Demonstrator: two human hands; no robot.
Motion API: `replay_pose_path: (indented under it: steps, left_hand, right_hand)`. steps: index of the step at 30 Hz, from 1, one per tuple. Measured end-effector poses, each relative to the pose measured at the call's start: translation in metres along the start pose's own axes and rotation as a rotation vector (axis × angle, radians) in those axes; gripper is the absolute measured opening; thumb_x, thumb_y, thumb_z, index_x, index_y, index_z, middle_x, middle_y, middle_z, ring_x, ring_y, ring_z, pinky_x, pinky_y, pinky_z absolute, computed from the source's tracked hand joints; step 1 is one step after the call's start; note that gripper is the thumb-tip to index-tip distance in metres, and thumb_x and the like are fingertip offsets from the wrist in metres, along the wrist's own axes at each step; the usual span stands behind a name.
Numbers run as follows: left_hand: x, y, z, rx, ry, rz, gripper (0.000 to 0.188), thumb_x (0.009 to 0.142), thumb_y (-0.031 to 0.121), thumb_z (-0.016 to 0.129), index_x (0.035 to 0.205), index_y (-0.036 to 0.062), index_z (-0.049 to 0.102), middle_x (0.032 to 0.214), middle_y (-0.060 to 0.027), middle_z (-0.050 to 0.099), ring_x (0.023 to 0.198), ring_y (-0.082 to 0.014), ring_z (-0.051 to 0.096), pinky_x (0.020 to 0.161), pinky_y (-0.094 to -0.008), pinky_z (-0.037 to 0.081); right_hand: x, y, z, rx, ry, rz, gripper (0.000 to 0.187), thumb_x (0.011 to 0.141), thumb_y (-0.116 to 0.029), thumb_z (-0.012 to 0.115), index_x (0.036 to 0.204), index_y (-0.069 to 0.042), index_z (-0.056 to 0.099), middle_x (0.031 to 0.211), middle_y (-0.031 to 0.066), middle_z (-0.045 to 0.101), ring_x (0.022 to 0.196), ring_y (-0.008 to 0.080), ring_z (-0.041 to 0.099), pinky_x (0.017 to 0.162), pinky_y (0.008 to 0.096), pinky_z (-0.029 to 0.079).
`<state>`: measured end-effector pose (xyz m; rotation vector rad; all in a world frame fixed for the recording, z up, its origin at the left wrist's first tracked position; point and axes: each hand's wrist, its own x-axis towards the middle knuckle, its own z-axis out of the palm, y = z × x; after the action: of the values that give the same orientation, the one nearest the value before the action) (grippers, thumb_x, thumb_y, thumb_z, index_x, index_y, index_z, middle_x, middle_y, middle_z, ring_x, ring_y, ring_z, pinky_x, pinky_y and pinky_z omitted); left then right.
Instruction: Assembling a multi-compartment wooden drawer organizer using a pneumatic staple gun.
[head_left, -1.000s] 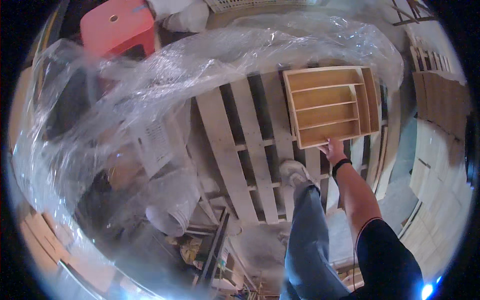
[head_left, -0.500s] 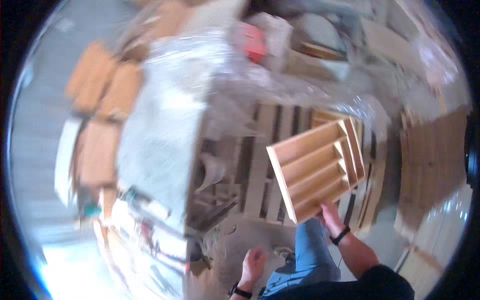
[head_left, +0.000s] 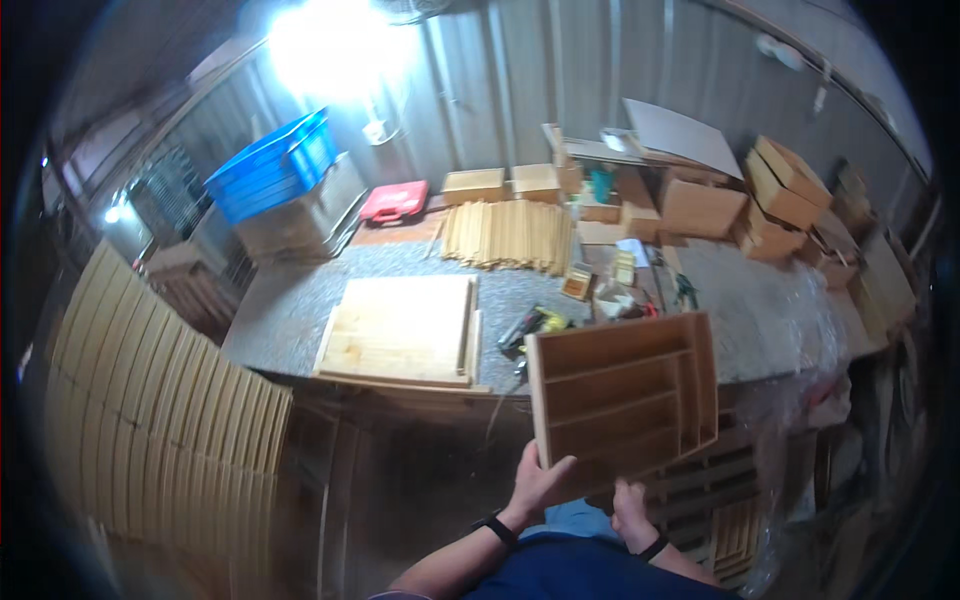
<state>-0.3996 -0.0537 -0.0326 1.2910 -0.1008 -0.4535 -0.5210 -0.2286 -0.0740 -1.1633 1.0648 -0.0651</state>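
Two hands [head_left: 580, 495] under divided wooden tray [head_left: 625, 395]

Both hands hold a wooden divided tray [head_left: 622, 398] tilted up in front of the desk [head_left: 760, 310], the left hand [head_left: 537, 483] gripping its lower left corner, the right hand [head_left: 630, 505] under its bottom edge. On the desk lie a flat wooden board [head_left: 402, 328], a bundle of wooden slats [head_left: 510, 235] near the far edge, and a red case [head_left: 394, 201].
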Motion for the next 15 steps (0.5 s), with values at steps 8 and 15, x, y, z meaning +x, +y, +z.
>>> replay_pose_path:
  steps: [8,15]
  left_hand:
    - [0.016,0.09,-0.261,0.042,0.371,0.068,0.077,0.096,0.046,0.08,0.147,-0.0024,0.051,0.14,-0.0131,0.063,0.128,-0.0216,0.059,0.112,-0.0371,0.046]
    - [0.04,0.161,-0.426,0.133,0.505,0.021,0.063,0.103,0.044,0.072,0.145,0.001,0.054,0.135,-0.0087,0.064,0.121,-0.0178,0.06,0.104,-0.0361,0.048]
  right_hand:
    - [0.093,-0.097,0.141,-0.531,0.026,-1.012,0.04,0.105,-0.039,0.068,0.09,-0.002,0.06,0.075,0.0099,0.063,0.069,0.0216,0.065,0.063,0.0395,0.054]
    - [0.132,-0.162,0.319,-0.636,-0.379,-0.909,0.037,0.1,-0.033,0.071,0.116,0.0,0.07,0.096,0.0193,0.071,0.087,0.0303,0.07,0.08,0.0415,0.056]
